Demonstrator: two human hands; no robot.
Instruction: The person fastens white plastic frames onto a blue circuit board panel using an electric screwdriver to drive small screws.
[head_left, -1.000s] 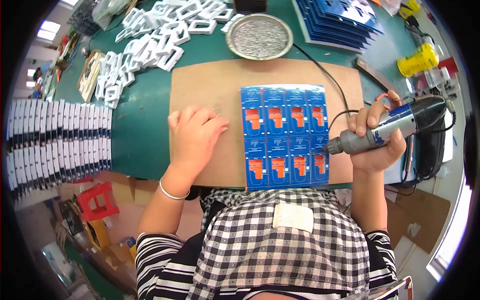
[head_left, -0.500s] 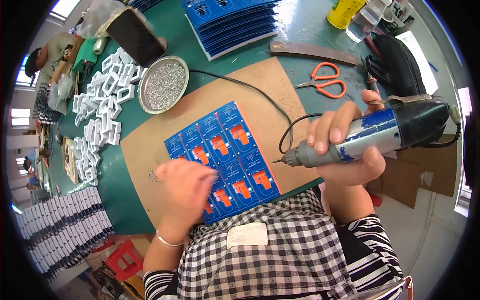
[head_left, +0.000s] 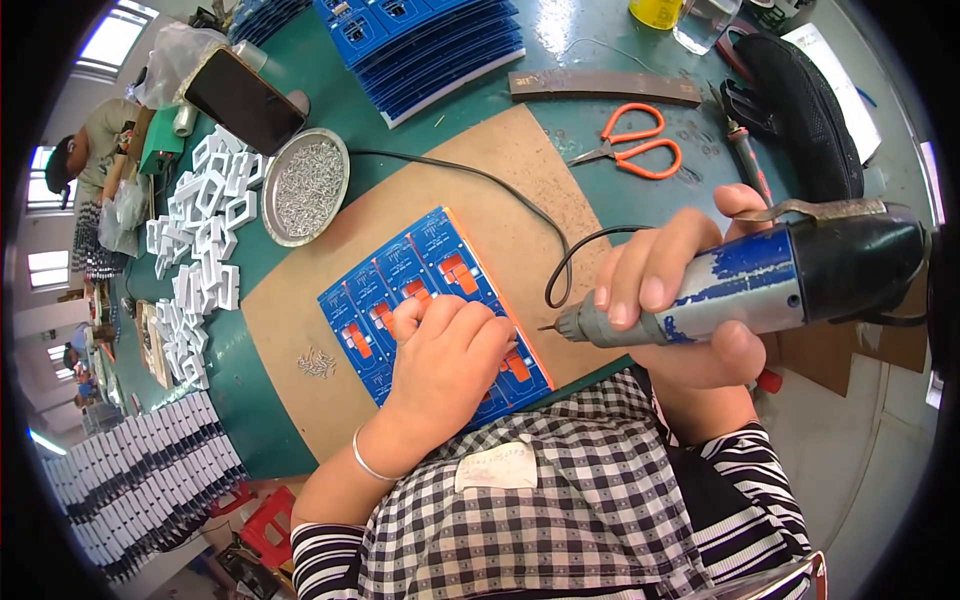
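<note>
My right hand [head_left: 690,290] is wrapped round an electric screwdriver [head_left: 745,280] with a worn blue and silver body and a black rear end. Its thin bit points left, just off the right edge of a blue circuit board panel [head_left: 385,265]. Several orange parts sit in rows on that panel. Over its lower middle is my left hand [head_left: 450,355], fingers curled and pinched toward the panel's right side. Whatever it holds is too small or hidden to name. Under the panel lies a brown board [head_left: 285,280], with a small pile of screws [head_left: 317,363] to the left.
A round metal dish [head_left: 338,165] of screws stands beside a phone [head_left: 245,98] and many white frames [head_left: 205,220]. Farther back are stacked blue panels [head_left: 430,60], a brown bar [head_left: 605,88], orange-handled scissors [head_left: 640,155] and a black case [head_left: 800,115]. A dark cable [head_left: 480,170] crosses the board.
My left hand has moved right from above the small screw pile's side to over the panel's right half. The screwdriver stays in my right hand, almost unmoved. The view has shifted slightly.
</note>
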